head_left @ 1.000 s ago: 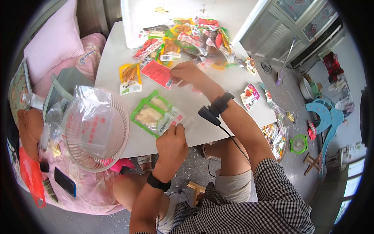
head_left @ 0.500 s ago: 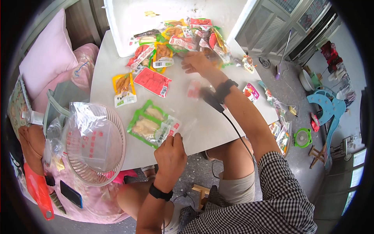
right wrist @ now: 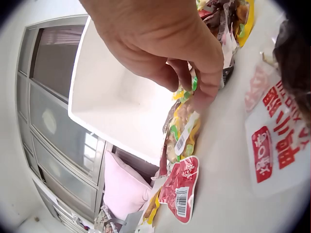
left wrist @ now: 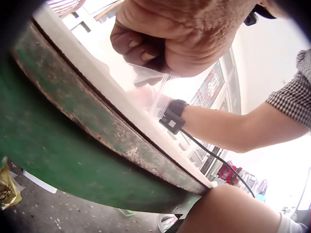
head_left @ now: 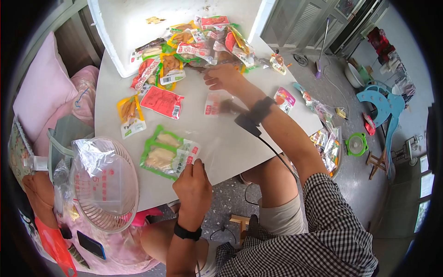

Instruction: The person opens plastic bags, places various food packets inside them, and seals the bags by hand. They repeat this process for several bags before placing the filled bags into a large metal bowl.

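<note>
My left hand (head_left: 193,189) pinches the edge of a clear plastic bag (left wrist: 159,99) above the table's near edge. Close beyond those fingers lies a green-edged food packet (head_left: 160,158) with pale pieces inside. Over the table, my right hand (head_left: 226,78) has loosely bent fingers and no packet between them. It hovers just in front of a heap of food packets (head_left: 194,48). Below it lies a clear packet with red print (head_left: 212,104) and dark contents. To its left are a red packet (head_left: 161,101) and a yellow-edged packet (head_left: 130,115).
A white foam box (head_left: 117,51) stands on its side behind the heap. Left of the table (head_left: 230,143) sits a plastic basket (head_left: 134,184) with printed clear bags in it. A pink-labelled packet (head_left: 284,99) lies near the right edge. A phone (head_left: 91,244) rests on pink cloth.
My right hand has moved away from the red packet to the right, uncovering the red-printed clear packet. My left hand keeps its pinch on the clear bag. The head view has shifted.
</note>
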A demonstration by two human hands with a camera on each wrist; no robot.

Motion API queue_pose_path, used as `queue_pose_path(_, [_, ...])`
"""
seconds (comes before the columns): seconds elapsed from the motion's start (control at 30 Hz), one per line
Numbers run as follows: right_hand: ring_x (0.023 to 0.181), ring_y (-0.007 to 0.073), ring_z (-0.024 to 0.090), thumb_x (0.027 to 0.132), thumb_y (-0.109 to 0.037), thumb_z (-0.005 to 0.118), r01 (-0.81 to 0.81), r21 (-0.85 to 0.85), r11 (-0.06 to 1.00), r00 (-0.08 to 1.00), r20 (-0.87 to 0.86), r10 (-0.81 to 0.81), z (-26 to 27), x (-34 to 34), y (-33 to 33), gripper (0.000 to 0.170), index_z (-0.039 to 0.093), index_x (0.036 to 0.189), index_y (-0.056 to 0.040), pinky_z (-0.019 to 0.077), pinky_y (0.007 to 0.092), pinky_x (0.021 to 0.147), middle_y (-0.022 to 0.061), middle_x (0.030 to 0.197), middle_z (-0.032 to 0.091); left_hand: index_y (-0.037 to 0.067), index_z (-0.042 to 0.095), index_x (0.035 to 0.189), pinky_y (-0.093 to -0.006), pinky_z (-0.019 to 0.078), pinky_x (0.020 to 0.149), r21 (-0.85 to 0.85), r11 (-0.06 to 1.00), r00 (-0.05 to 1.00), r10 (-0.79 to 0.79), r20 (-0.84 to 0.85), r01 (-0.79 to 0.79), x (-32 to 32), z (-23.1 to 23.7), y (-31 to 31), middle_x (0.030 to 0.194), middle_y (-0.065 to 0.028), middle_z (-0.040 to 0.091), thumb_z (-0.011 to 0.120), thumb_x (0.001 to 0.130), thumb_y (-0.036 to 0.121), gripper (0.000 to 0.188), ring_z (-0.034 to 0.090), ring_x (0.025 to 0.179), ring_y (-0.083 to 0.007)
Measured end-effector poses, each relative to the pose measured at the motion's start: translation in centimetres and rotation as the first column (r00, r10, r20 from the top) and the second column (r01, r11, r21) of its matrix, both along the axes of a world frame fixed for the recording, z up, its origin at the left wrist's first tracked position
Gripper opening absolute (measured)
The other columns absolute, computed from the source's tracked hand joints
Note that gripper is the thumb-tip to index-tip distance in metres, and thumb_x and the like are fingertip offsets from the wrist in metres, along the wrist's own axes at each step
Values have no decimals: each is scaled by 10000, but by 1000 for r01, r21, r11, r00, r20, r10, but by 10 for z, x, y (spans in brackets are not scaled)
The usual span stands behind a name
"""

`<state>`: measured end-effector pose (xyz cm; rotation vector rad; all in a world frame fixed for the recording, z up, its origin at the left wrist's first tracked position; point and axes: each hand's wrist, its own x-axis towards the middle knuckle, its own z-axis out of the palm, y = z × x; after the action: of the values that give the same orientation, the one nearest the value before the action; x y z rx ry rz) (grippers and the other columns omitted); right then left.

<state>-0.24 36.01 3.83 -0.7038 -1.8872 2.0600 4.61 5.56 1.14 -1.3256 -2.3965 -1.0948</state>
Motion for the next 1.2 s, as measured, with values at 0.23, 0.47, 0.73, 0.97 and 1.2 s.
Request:
queue_pose_path(0.23, [831,150,631,875,-129,561,108,70,992,993,31,-111,7,73,40,280,583,1093,46,521,285,698,102,985,645,5,604,944,-389,439,487,6,1000,999,0,-35,0,1,-5,3,715,-147,576,606,784,-13,161,567,569,-332])
queue_pose_path(0.47, [887,162,637,886,-99,532,138,180,974,990,5,-142,12,108,64,247,583,1076,50,524,278,742,104,996,645,10,613,916,-392,441,488,-15,1000,999,9,-36,-9,1,-8,6,707,-140,574,597,795,10,122,567,566,-330])
queue_pose_path(0.73, [817,136,620,881,-105,546,124,227,966,989,50,-139,8,103,68,197,599,1017,28,521,273,685,76,918,640,17,616,907,-389,443,485,-43,999,1000,-5,-18,4,1,-9,7,688,-126,563,610,778,13,129,572,568,-315])
queue_pose_path(0.97, [754,129,606,893,-133,553,195,50,979,977,81,-199,11,88,57,168,600,1002,-14,509,273,654,63,885,647,2,599,930,-332,458,472,-88,996,997,-14,-81,7,-1,-11,5,701,-82,543,620,697,19,235,596,584,-230])
queue_pose_path(1.2, [766,119,608,892,-143,545,101,116,988,990,82,-111,22,67,41,186,610,998,-5,509,266,660,63,910,650,4,591,934,-337,466,478,-69,998,998,-10,-60,6,-1,-10,4,702,-79,541,607,701,20,235,595,585,-235])
